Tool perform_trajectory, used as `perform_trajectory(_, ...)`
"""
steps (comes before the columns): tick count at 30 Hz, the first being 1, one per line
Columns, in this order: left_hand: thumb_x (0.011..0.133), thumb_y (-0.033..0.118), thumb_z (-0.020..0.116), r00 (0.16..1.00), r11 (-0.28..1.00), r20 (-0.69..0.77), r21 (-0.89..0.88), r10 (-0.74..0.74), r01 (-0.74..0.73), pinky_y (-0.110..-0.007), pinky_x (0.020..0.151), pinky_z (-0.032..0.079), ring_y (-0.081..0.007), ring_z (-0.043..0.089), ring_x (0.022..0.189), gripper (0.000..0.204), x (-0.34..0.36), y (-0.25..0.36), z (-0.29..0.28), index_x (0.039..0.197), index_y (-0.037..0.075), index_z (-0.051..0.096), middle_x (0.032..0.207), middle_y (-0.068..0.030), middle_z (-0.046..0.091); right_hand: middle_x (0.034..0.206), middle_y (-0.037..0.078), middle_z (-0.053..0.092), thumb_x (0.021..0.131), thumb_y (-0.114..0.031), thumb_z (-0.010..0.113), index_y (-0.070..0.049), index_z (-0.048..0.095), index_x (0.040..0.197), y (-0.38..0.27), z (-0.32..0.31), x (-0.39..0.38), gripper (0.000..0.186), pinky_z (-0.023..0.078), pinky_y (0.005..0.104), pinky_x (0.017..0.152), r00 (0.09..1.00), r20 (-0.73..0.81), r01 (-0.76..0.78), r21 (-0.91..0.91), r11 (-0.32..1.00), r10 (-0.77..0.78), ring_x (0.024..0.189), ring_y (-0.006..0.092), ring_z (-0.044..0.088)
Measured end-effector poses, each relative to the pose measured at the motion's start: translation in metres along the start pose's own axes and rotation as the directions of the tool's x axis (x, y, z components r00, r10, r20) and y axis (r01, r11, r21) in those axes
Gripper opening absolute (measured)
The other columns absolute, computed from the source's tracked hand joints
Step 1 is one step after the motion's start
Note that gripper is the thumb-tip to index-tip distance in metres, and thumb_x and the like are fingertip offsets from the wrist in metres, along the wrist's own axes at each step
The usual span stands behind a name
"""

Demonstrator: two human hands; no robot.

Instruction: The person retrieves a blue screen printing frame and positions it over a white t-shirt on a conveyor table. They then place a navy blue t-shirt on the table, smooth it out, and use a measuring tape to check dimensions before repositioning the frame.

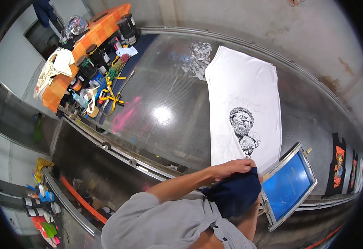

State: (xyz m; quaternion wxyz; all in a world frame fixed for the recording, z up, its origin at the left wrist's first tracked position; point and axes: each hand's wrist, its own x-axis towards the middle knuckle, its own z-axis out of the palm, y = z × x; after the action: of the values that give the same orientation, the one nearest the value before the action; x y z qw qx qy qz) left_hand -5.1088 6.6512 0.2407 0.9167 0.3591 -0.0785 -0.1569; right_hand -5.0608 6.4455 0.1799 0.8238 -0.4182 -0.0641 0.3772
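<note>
My left hand (236, 167) is closed at the upper edge of a bunched dark blue cloth (233, 194), just over the near end of a white fabric piece (246, 79). The white fabric lies on the long table, with a black print of a bearded head (241, 121) on it. A fold in it runs across the print toward my left hand; whether my fingers also hold the fold, I cannot tell. My right hand (259, 198) is at the right side of the dark blue cloth, which hides most of its fingers.
A framed blue printing screen (287, 184) rests at the table's near edge, right of my hands. Dark printed shirts (337, 166) lie farther right. Ink tubs (93, 58), yellow scissors (114, 98) and an orange checked cloth (79, 49) crowd the left end. A metal rail (136, 162) edges the table (160, 83).
</note>
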Motion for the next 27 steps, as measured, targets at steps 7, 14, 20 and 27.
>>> perform_trajectory(7,0.068,0.013,0.086,0.985,0.978,-0.007,0.119,-0.174,0.173,-0.032,0.103,0.042,-0.0187,0.054,0.115,0.096,-0.082,-0.01,-0.03,0.148,0.007,0.034,0.124,-0.0082,0.055,0.084,0.005,0.066,0.083,-0.023,0.076,0.002,0.066,0.103,0.006,0.004,-0.017,0.033,0.051,0.0276,0.071,0.992,-0.036,-0.127,-0.379,0.917,0.122,0.077,0.0135,0.062)
perform_trajectory(14,0.081,0.013,0.078,0.918,0.471,-0.271,0.795,-0.288,0.383,-0.032,0.084,0.05,-0.0128,0.064,0.088,0.032,-0.139,-0.046,-0.08,0.108,0.001,0.069,0.095,-0.0117,0.073,0.069,0.001,0.061,0.083,-0.022,0.072,0.001,0.071,0.083,0.035,0.036,-0.011,0.022,0.045,0.03,0.063,0.988,-0.15,-0.073,-0.621,0.781,-0.027,0.069,0.0096,0.054)
perform_trajectory(20,0.077,0.016,0.081,0.88,0.321,-0.331,0.839,-0.34,0.439,-0.035,0.075,0.051,-0.0173,0.066,0.079,0.031,-0.177,-0.047,-0.101,0.103,0.001,0.071,0.091,-0.0102,0.073,0.078,-0.002,0.065,0.091,-0.02,0.071,0.002,0.072,0.093,0.046,0.094,-0.022,0.023,0.044,0.0225,0.065,0.985,-0.145,0.012,-0.476,0.88,-0.092,0.075,0.004,0.054)
perform_trajectory(27,0.079,0.017,0.08,0.757,0.46,-0.193,0.693,-0.624,0.555,-0.031,0.08,0.05,-0.0135,0.064,0.091,0.035,-0.181,0.011,-0.127,0.107,0.0,0.07,0.098,-0.0083,0.072,0.072,-0.003,0.061,0.092,-0.025,0.068,0.0,0.073,0.088,0.043,0.098,-0.062,0.025,0.042,0.0244,0.061,0.943,-0.261,0.007,-0.608,0.794,-0.208,0.069,0.0044,0.051)
